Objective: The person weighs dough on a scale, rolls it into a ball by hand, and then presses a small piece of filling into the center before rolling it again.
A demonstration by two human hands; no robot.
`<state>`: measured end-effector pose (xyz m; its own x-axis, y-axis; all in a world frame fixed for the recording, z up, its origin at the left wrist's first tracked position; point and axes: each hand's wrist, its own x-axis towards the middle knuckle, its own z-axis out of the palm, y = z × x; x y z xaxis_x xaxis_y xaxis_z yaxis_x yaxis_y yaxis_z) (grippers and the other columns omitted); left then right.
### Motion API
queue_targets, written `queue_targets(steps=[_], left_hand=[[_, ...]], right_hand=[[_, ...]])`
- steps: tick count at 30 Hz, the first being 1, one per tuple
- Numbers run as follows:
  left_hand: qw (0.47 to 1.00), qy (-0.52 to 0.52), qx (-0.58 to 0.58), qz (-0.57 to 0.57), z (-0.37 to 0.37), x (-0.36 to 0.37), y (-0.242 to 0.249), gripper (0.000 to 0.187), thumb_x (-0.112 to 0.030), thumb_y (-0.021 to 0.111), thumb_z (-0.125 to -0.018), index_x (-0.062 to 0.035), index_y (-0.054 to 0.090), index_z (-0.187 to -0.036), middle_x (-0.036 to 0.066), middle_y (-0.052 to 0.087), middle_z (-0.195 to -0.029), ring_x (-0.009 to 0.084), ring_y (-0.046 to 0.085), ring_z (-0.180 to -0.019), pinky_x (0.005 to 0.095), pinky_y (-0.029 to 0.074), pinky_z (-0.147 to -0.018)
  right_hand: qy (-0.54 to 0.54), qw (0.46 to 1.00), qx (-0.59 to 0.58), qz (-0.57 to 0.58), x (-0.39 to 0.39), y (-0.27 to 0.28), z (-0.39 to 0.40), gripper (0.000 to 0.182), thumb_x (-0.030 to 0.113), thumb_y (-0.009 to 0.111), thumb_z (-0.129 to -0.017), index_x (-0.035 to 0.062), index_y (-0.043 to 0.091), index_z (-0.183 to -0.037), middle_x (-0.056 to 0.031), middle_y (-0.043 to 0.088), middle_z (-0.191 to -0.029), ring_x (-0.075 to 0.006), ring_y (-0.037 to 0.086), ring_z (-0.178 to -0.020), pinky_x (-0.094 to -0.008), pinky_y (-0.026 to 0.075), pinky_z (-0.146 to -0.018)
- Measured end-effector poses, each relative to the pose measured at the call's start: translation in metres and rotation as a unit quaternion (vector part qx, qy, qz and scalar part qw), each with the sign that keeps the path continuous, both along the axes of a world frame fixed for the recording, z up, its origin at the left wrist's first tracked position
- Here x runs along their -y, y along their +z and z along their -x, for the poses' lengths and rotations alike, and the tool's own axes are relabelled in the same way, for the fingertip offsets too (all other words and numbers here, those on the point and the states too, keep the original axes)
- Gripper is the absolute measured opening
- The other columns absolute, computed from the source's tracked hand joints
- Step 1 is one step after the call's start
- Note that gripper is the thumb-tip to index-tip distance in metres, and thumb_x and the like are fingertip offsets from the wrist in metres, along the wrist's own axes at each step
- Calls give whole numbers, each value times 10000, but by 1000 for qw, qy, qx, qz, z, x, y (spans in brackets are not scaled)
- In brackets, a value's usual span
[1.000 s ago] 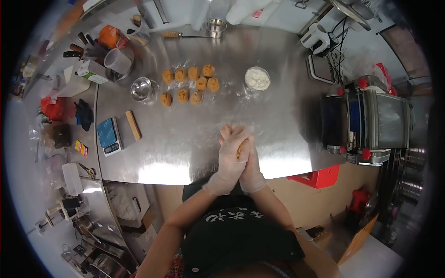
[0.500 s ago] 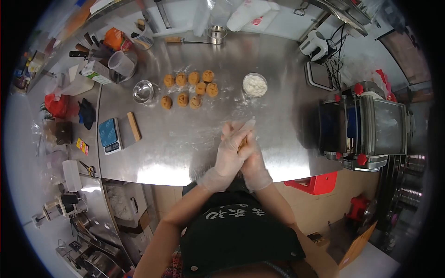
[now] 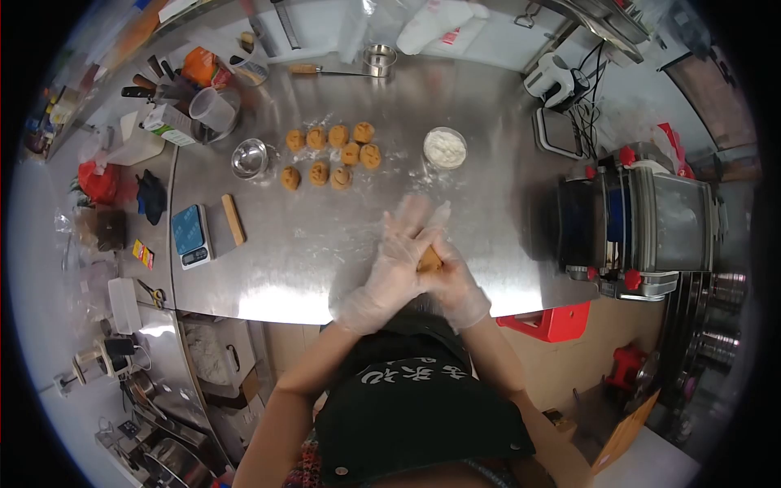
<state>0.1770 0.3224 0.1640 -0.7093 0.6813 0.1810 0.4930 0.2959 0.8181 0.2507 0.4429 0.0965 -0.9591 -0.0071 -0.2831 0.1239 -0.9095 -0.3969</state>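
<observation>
Both hands, in clear plastic gloves, are together over the near part of the steel table. A brown dough piece [image 3: 429,260] is held between the palms, only partly showing. My left hand [image 3: 392,264] presses against it from the left, its fingers stretched forward and slightly blurred. On the other side my right hand [image 3: 454,281] cups the dough. Beyond them, several brown dough pieces [image 3: 338,135] lie in loose rows on the floured steel table [image 3: 301,244]. A bowl of white flour [image 3: 446,149] stands ahead of my hands.
On the left are a small glass bowl [image 3: 250,159], a digital scale [image 3: 191,236] and a wooden stick [image 3: 233,220]. A metal machine with red knobs [image 3: 679,224] stands at the right. A red stool [image 3: 549,322] is below the table's front edge.
My hands have opened apart a little and shifted against each other, so more of the dough shows between them. The left fingers now reach further forward.
</observation>
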Motion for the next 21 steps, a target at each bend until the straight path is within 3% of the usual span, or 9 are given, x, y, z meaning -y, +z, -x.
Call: queue_targets(steps=[1,3,5,9,11,12,15,17,21], left_hand=[[997,-63,-47,22,11,4,16,970,-230,861,-704,-174,411,-1561,231,364,-1581,413,320,-1485,522,250,-1222],[969,-82,222,-76,9,4,18,832,-151,803,-776,-163,452,-1530,220,407,-1568,380,355,-1476,468,286,-1216],[894,-45,418,-152,3,2,-2,693,-71,757,-825,-131,524,-1474,211,464,-1542,349,418,-1446,429,337,-1198],[979,-41,185,-75,-4,0,0,679,-70,749,-837,-129,526,-1475,200,450,-1556,345,435,-1435,425,347,-1192],[996,-40,67,-33,-7,-1,1,672,-69,745,-843,-129,527,-1475,195,443,-1563,343,443,-1429,423,352,-1189],[993,-51,-99,37,1,2,4,929,-214,837,-736,-200,417,-1565,231,307,-1625,395,295,-1507,531,206,-1236],[990,-48,113,-72,0,0,26,504,-100,682,-920,-124,597,-1416,155,539,-1495,283,473,-1420,387,404,-1144],[976,-19,197,-91,-8,-1,6,543,-110,696,-908,-132,578,-1437,155,508,-1519,292,466,-1424,391,404,-1145],[923,42,361,-129,-35,-4,-50,623,-130,725,-882,-147,539,-1477,155,447,-1568,311,453,-1434,399,403,-1145]], right_hand=[[36,997,70,28,-2,14,-2,596,491,379,-1099,46,397,-1495,-86,521,-1415,-218,491,-1342,-385,396,-1145],[28,987,0,-157,4,21,-2,624,533,403,-1075,66,404,-1490,-109,527,-1418,-235,507,-1337,-392,423,-1129],[-71,989,1,-130,24,38,0,627,512,388,-1086,50,366,-1510,-110,520,-1423,-238,505,-1336,-391,405,-1144],[-166,976,49,-134,43,56,4,643,505,362,-1098,27,341,-1528,-101,501,-1436,-232,494,-1341,-392,375,-1166],[-57,994,-5,-95,13,25,-1,635,513,433,-1071,35,399,-1488,-123,511,-1445,-245,480,-1373,-420,399,-1166],[-22,998,26,-53,6,35,-4,623,507,447,-1068,36,414,-1475,-125,518,-1440,-246,478,-1378,-422,408,-1161],[15,997,42,60,-2,22,-5,574,468,486,-1064,29,456,-1432,-126,541,-1414,-242,487,-1371,-419,442,-1124],[24,997,-64,37,4,17,-1,549,441,478,-1076,28,452,-1437,-126,538,-1417,-242,501,-1353,-412,442,-1121],[-155,984,-24,-82,32,51,-4,525,392,490,-1079,15,449,-1443,-125,538,-1417,-242,530,-1311,-399,444,-1116]])
